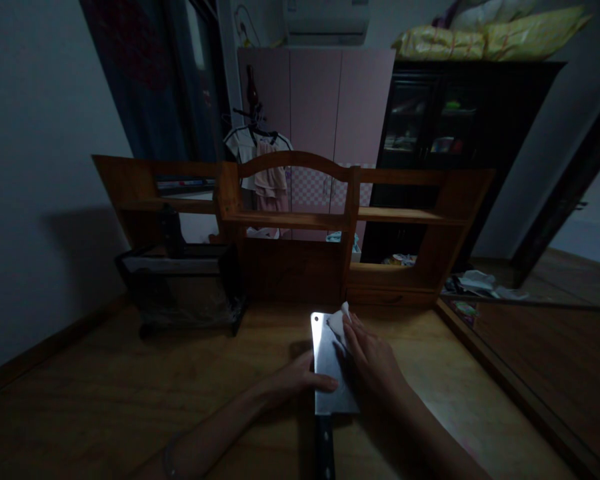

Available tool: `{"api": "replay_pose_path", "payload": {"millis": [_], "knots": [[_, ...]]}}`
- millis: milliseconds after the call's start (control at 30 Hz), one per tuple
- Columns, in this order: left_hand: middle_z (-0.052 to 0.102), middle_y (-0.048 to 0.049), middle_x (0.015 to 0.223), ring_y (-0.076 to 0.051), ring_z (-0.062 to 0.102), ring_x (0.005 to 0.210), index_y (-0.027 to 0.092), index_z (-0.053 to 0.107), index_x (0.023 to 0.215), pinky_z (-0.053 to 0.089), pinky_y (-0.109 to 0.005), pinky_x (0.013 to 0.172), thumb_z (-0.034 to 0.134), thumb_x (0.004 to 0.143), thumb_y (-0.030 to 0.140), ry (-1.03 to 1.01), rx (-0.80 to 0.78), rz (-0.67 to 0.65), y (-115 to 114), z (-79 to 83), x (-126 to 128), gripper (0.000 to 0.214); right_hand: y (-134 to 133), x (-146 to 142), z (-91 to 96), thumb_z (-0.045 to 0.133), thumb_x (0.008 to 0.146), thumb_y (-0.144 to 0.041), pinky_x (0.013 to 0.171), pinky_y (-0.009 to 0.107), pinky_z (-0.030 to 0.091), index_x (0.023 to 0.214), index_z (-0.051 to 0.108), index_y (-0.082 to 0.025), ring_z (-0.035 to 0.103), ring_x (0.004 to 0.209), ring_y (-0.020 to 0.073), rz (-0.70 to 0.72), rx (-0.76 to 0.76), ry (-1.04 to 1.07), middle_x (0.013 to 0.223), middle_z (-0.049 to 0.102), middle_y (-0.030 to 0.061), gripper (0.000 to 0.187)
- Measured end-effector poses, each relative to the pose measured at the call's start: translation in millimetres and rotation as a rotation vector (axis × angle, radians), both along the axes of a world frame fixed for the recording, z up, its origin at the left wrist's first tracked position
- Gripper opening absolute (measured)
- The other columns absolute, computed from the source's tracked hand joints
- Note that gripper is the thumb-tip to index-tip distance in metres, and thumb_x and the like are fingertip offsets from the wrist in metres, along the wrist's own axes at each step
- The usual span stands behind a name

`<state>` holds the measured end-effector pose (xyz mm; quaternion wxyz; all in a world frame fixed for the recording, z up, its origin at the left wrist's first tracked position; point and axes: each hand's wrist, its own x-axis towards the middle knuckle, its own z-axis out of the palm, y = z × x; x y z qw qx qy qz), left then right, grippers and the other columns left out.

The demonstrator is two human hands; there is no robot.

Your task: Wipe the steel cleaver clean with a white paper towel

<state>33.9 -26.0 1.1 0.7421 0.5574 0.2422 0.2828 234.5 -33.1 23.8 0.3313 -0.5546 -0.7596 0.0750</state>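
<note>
Since the light's pretty dim, take the small details loosely, but the main stuff is clear enough. A cleaver [323,347] lies flat on the wooden table [130,400] right between the 2 hands, blade end pointing away from the person and its dark handle [324,447] pointing back toward them, between the forearms. The left hand [290,381] comes in from the blade's left side with its thumb laid across the flat of the steel. The rest of its fingers are tucked out of sight, so I can't tell if it's actually gripping or just pinning it down. The right hand [373,360] is on the blade's other side, fingers stretched out flat rather than curled, pressing a small white cloth [337,321] onto the far right corner of the blade. A bit of the cloth pokes out past the fingertips. Beyond both hands, at the back of the table, stands a wooden shelf unit [290,220], and beyond the left hand sits a dark rack [180,287].
</note>
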Motion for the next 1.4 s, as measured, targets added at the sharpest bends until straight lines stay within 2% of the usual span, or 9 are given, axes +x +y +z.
{"api": "replay_pose_path", "payload": {"millis": [367, 633, 800, 900, 1000, 1133, 1267, 1400], "knots": [[0.066, -0.0115, 0.112, -0.028, 0.060, 0.105, 0.014, 0.060, 0.116, 0.043, -0.043, 0.096, 0.080, 0.064, 0.020, 0.032, 0.007, 0.022, -2.0, 5.0, -0.5, 0.056, 1.4, 1.0, -3.6, 0.030, 0.100, -0.039, 0.113, 0.050, 0.034, 0.140, 0.047, -0.018, 0.035, 0.138, 0.0257, 0.052, 0.059, 0.010, 0.146, 0.043, 0.0098, 0.048], [0.067, -0.0089, 0.106, -0.026, 0.061, 0.102, 0.014, 0.063, 0.110, 0.044, -0.039, 0.093, 0.080, 0.065, 0.019, 0.033, 0.004, 0.015, -2.4, 4.3, 0.0, 0.049, -8.1, -1.6, 7.3, 0.028, 0.101, -0.033, 0.114, 0.047, 0.033, 0.134, 0.055, -0.018, 0.039, 0.137, 0.0239, 0.134, 0.082, -0.103, 0.143, 0.048, 0.0110, 0.044], [0.068, -0.0054, 0.099, -0.023, 0.060, 0.096, 0.014, 0.065, 0.108, 0.044, -0.035, 0.088, 0.076, 0.062, 0.013, 0.057, 0.058, 0.060, 0.5, -0.2, 1.4, 0.047, -14.9, -16.4, 7.8, 0.034, 0.100, -0.037, 0.117, 0.048, 0.027, 0.148, 0.033, -0.026, 0.023, 0.144, 0.0229, 0.262, 0.045, -0.092, 0.155, 0.026, 0.0029, 0.049], [0.069, -0.0034, 0.093, -0.023, 0.059, 0.093, 0.014, 0.070, 0.098, 0.045, -0.034, 0.086, 0.071, 0.060, 0.011, 0.137, 0.144, 0.069, 2.8, -1.4, 1.3, 0.038, -19.2, -27.8, 9.3, 0.034, 0.100, -0.040, 0.118, 0.047, 0.022, 0.152, 0.017, -0.029, 0.014, 0.146, 0.0216, 0.370, -0.010, -0.097, 0.158, 0.013, 0.0005, 0.056], [0.070, -0.0027, 0.086, -0.023, 0.059, 0.088, 0.013, 0.073, 0.086, 0.045, -0.034, 0.084, 0.068, 0.060, 0.013, 0.217, 0.186, 0.080, 3.9, -2.5, 1.0, 0.026, -20.0, -34.5, 11.6, 0.032, 0.100, -0.040, 0.119, 0.046, 0.017, 0.151, 0.013, -0.033, 0.010, 0.147, 0.0194, 0.423, -0.027, -0.130, 0.159, 0.010, -0.0024, 0.055], [0.069, -0.0032, 0.088, -0.022, 0.059, 0.088, 0.013, 0.072, 0.090, 0.045, -0.032, 0.082, 0.072, 0.060, 0.016, 0.173, 0.123, 0.094, 4.0, -6.1, 1.9, 0.030, -14.0, -32.0, 11.1, 0.029, 0.101, -0.038, 0.119, 0.046, 0.018, 0.151, 0.013, -0.031, 0.014, 0.146, 0.0189, 0.377, -0.010, -0.138, 0.158, 0.015, -0.0006, 0.053], [0.069, -0.0047, 0.093, -0.021, 0.060, 0.089, 0.013, 0.070, 0.097, 0.044, -0.032, 0.083, 0.077, 0.063, 0.019, 0.098, 0.071, 0.077, 3.9, -9.8, 2.3, 0.035, -6.8, -23.4, 7.5, 0.029, 0.101, -0.039, 0.119, 0.048, 0.019, 0.150, 0.020, -0.030, 0.017, 0.145, 0.0200, 0.316, 0.021, -0.154, 0.157, 0.020, -0.0001, 0.051], [0.068, -0.0067, 0.101, -0.023, 0.061, 0.096, 0.014, 0.065, 0.106, 0.044, -0.036, 0.089, 0.080, 0.063, 0.019, 0.029, 0.034, 0.067, 1.4, -4.7, 1.6, 0.046, -1.6, -12.6, 2.6, 0.030, 0.101, -0.040, 0.118, 0.047, 0.023, 0.149, 0.027, -0.027, 0.019, 0.145, 0.0203, 0.238, 0.017, -0.137, 0.156, 0.024, 0.0013, 0.050]]}}
